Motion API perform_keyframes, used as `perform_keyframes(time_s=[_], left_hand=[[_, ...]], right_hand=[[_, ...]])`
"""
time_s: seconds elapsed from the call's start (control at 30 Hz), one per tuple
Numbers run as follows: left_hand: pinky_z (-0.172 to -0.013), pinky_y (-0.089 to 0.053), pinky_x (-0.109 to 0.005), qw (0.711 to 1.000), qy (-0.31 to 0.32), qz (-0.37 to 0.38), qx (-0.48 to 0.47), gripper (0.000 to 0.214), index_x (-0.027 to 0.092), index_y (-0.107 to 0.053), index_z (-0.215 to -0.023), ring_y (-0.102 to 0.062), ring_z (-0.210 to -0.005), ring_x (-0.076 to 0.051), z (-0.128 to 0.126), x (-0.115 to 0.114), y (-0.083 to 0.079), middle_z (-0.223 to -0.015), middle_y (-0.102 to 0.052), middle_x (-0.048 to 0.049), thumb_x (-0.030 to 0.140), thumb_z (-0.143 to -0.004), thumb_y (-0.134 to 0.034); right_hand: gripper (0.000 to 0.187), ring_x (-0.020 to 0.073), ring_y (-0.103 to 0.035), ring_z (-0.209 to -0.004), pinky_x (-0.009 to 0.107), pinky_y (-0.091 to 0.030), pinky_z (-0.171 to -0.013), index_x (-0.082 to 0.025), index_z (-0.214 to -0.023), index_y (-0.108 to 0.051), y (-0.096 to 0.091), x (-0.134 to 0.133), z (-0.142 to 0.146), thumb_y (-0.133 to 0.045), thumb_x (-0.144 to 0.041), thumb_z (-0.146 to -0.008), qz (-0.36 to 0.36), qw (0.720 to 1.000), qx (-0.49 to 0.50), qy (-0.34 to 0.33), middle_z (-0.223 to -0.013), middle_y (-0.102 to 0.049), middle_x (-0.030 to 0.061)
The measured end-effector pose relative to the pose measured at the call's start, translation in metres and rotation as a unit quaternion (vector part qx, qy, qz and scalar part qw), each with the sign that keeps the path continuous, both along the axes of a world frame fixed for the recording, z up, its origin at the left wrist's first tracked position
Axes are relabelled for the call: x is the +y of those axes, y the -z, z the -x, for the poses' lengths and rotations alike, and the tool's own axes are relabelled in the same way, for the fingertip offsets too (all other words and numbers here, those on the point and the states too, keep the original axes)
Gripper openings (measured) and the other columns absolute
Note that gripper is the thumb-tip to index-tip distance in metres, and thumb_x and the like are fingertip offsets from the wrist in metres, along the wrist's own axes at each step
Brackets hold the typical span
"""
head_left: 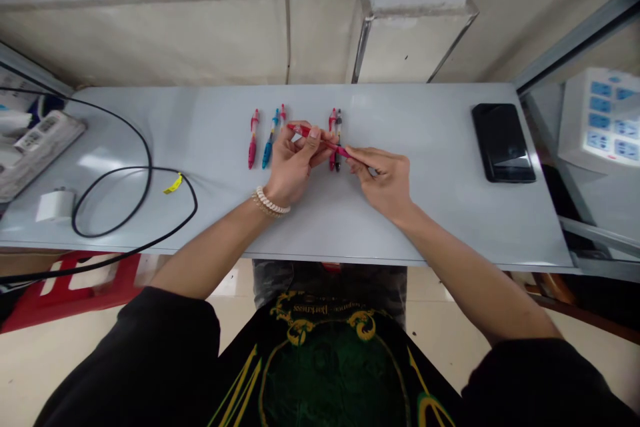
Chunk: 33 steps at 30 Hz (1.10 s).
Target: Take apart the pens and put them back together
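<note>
My left hand (294,163) and my right hand (383,177) both grip one red pen (320,139), held across above the grey table (430,213). The left fingers pinch its upper end and the right fingers pinch its lower tip end. On the table to the left lie a red pen (253,141) and a blue pen (270,140), with another red pen's top (283,112) showing behind my left hand. Between my hands lie a red pen and a black pen (338,121), side by side and partly hidden.
A black phone (503,141) lies at the table's right. A black cable (135,200) with a yellow tag loops over the left side beside a white charger (55,205). A power strip (35,143) sits at far left, a white socket block (605,117) at far right.
</note>
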<state>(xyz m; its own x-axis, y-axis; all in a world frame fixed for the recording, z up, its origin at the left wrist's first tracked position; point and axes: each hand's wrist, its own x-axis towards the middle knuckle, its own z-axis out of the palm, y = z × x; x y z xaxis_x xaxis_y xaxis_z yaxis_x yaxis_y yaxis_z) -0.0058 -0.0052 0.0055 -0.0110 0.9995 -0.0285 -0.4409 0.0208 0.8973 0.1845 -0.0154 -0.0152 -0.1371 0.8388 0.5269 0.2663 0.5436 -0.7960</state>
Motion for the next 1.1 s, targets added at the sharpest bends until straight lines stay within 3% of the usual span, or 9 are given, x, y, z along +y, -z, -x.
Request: perform_keyframes(time_s=[0.1, 0.3, 0.5, 0.67, 0.73, 0.8, 0.93, 1.03, 1.1], left_hand=[[-0.091, -0.067, -0.027, 1.0, -0.009, 0.022, -0.016, 0.032, 0.024, -0.059, -0.099, -0.083, -0.101, -0.018, -0.001, -0.001, -0.004, -0.098, -0.081, 0.0002, 0.035, -0.095, -0.09], [-0.091, -0.067, -0.026, 0.999, -0.018, 0.022, -0.029, 0.023, 0.022, -0.062, -0.096, -0.083, -0.103, -0.017, 0.0, 0.0, -0.011, -0.097, -0.082, -0.0002, 0.028, -0.1, -0.084], [-0.08, -0.067, -0.024, 0.998, -0.027, 0.025, -0.048, 0.018, 0.02, -0.062, -0.093, -0.083, -0.089, -0.014, -0.002, 0.001, -0.014, -0.091, -0.08, 0.0002, 0.019, -0.105, -0.075], [-0.089, -0.067, -0.028, 0.999, -0.041, 0.03, -0.016, 0.031, 0.022, -0.063, -0.094, -0.084, -0.102, -0.02, 0.0, 0.002, -0.013, -0.093, -0.08, -0.0008, 0.033, -0.093, -0.092], [-0.089, -0.067, -0.029, 0.999, -0.041, 0.025, -0.015, 0.028, 0.022, -0.063, -0.093, -0.084, -0.101, -0.02, 0.001, 0.003, -0.012, -0.093, -0.08, -0.0011, 0.031, -0.095, -0.09], [-0.087, -0.067, -0.029, 0.999, -0.043, 0.018, -0.022, 0.023, 0.021, -0.063, -0.093, -0.084, -0.097, -0.018, 0.002, 0.003, -0.012, -0.093, -0.08, -0.0014, 0.028, -0.099, -0.084], [-0.087, -0.067, -0.03, 0.999, -0.047, 0.02, -0.015, 0.022, 0.022, -0.063, -0.093, -0.084, -0.096, -0.019, 0.002, 0.004, -0.012, -0.092, -0.08, -0.0016, 0.027, -0.099, -0.084], [-0.084, -0.067, -0.026, 0.999, -0.049, 0.022, -0.011, 0.029, 0.022, -0.062, -0.092, -0.084, -0.095, -0.018, 0.002, 0.004, -0.013, -0.09, -0.08, -0.0002, 0.031, -0.094, -0.089], [-0.082, -0.066, -0.024, 0.998, -0.052, 0.025, -0.008, 0.029, 0.022, -0.062, -0.092, -0.083, -0.093, -0.016, 0.002, 0.004, -0.014, -0.09, -0.079, -0.0002, 0.032, -0.095, -0.089]], right_hand=[[0.031, 0.0192, -0.077, -0.086, 0.035, -0.066, -0.08, -0.026, -0.106, -0.09, -0.002, 0.001, 0.002, -0.08, -0.055, -0.1, -0.011, 0.999, 0.025, 0.023, -0.1, -0.083, 0.0053], [0.045, 0.0139, -0.066, -0.061, 0.028, -0.057, -0.058, -0.023, -0.097, -0.088, -0.011, -0.001, 0.004, -0.071, -0.064, -0.103, 0.122, 0.991, 0.048, -0.026, -0.073, -0.075, 0.0025], [0.029, 0.0187, -0.072, -0.089, 0.035, -0.063, -0.074, -0.03, -0.101, -0.088, -0.01, 0.001, 0.003, -0.085, -0.058, -0.093, 0.015, 0.998, 0.062, 0.022, -0.105, -0.079, 0.0044], [0.04, 0.014, -0.069, -0.068, 0.03, -0.061, -0.064, -0.025, -0.1, -0.085, -0.014, -0.002, 0.004, -0.076, -0.064, -0.1, 0.131, 0.988, 0.084, -0.023, -0.083, -0.075, 0.0025], [0.041, 0.0165, -0.074, -0.08, 0.031, -0.065, -0.071, -0.026, -0.097, -0.085, -0.014, -0.001, 0.004, -0.081, -0.066, -0.095, 0.116, 0.988, 0.097, -0.029, -0.093, -0.078, 0.0045], [0.045, 0.0188, -0.077, -0.093, 0.034, -0.068, -0.08, -0.028, -0.105, -0.085, -0.013, 0.0, 0.004, -0.091, -0.067, -0.083, 0.107, 0.986, 0.12, -0.035, -0.111, -0.079, 0.0053], [0.041, 0.014, -0.071, -0.069, 0.031, -0.065, -0.067, -0.025, -0.106, -0.083, -0.011, 0.002, 0.003, -0.084, -0.064, -0.093, 0.184, 0.971, 0.135, -0.066, -0.085, -0.076, 0.0019], [0.041, 0.0178, -0.077, -0.092, 0.033, -0.068, -0.081, -0.025, -0.096, -0.085, -0.012, 0.002, 0.002, -0.097, -0.06, -0.079, 0.151, 0.976, 0.147, -0.062, -0.106, -0.079, 0.005], [0.043, 0.0181, -0.077, -0.092, 0.033, -0.069, -0.081, -0.027, -0.101, -0.085, -0.014, 0.002, 0.002, -0.098, -0.06, -0.077, 0.161, 0.972, 0.158, -0.067, -0.109, -0.079, 0.0048]])
